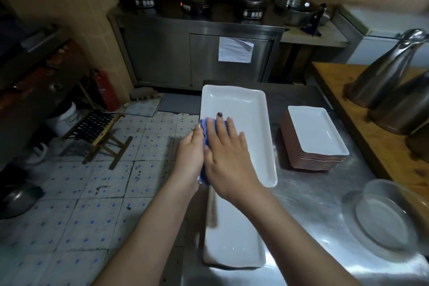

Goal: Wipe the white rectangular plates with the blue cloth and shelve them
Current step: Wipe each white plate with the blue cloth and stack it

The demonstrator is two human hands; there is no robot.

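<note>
A large white rectangular plate [243, 118] is raised at a tilt over the steel table's left edge. My left hand [189, 158] grips its left rim from outside. My right hand [226, 153] lies flat inside the plate with straight fingers, pressing the blue cloth [204, 126] against the left part of its surface. The cloth peeks out between both hands and again near my left wrist. A second large white plate [232, 244] lies on the table under my forearms. A stack of several smaller white plates [315, 132] stands to the right.
On the steel table [313, 204] a glass bowl [385, 218] sits at the right. Steel jugs [383, 81] stand on a wooden board at the far right. Left of the table are tiled floor, a folding stool [97, 130] and a red extinguisher [104, 90].
</note>
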